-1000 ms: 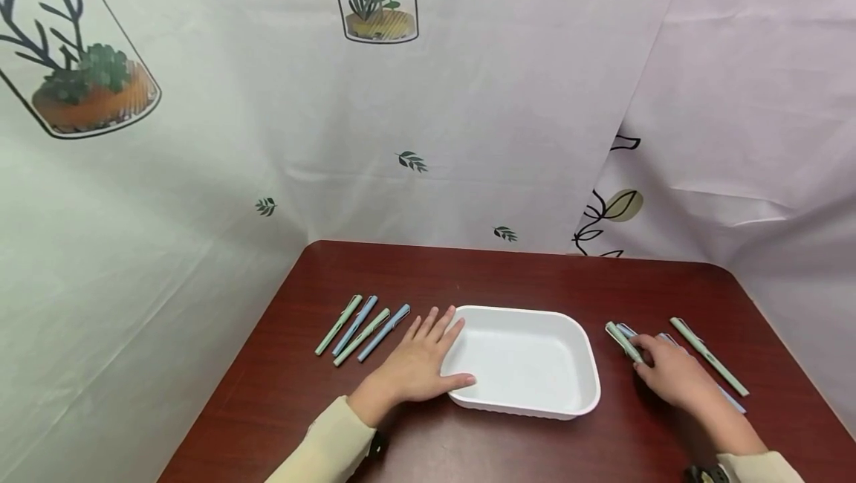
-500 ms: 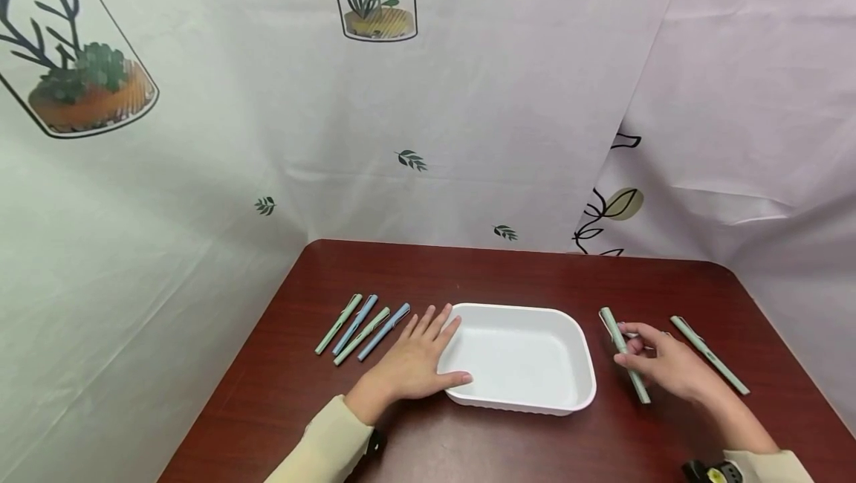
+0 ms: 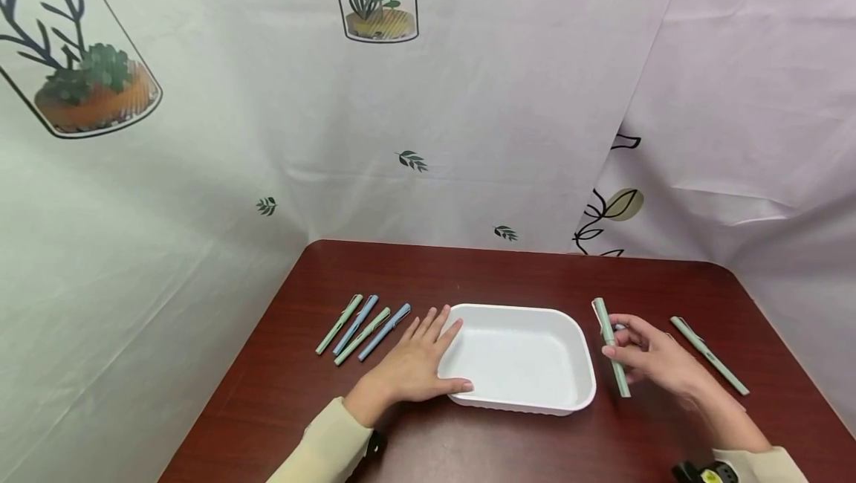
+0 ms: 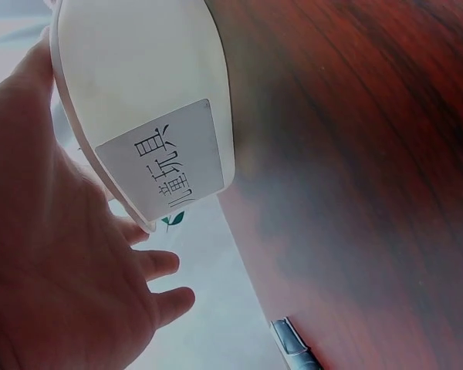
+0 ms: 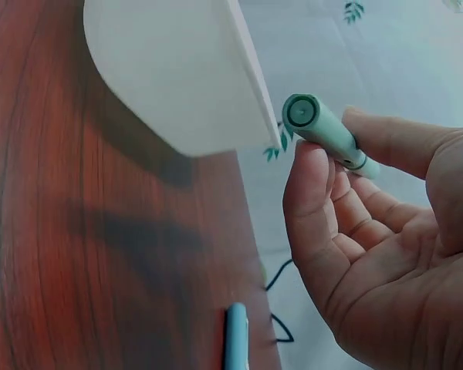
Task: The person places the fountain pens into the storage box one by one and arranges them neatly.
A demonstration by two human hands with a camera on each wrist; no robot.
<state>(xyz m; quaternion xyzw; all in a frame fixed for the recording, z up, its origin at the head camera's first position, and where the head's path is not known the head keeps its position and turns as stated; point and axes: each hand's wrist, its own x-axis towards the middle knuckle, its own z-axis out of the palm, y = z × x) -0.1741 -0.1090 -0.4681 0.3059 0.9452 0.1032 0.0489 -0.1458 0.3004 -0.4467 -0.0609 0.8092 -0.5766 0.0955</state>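
My right hand (image 3: 658,355) pinches a pale green pen (image 3: 611,349) between thumb and fingers, just right of the white tray (image 3: 585,386). In the right wrist view that green pen (image 5: 320,127) is raised above the table, one end facing the camera. A blue pen (image 5: 236,339) lies on the table below; in the head view the hand mostly hides it. My left hand (image 3: 411,368) rests on the tray's left rim, fingers spread and straight, thumb over the near corner. From the left wrist, the tray's side (image 4: 147,62) shows a white printed label (image 4: 170,162).
Left of the tray lie several pens, two green (image 3: 339,324) (image 3: 362,336) and two blue (image 3: 355,325) (image 3: 384,332). Another green pen (image 3: 709,355) lies at the right, beyond my right hand. A printed cloth (image 3: 481,134) hangs behind the dark red table (image 3: 521,275).
My right hand has lifted the green pen off the table and brought it left towards the tray, turning it more upright in view. The left hand stays on the rim.
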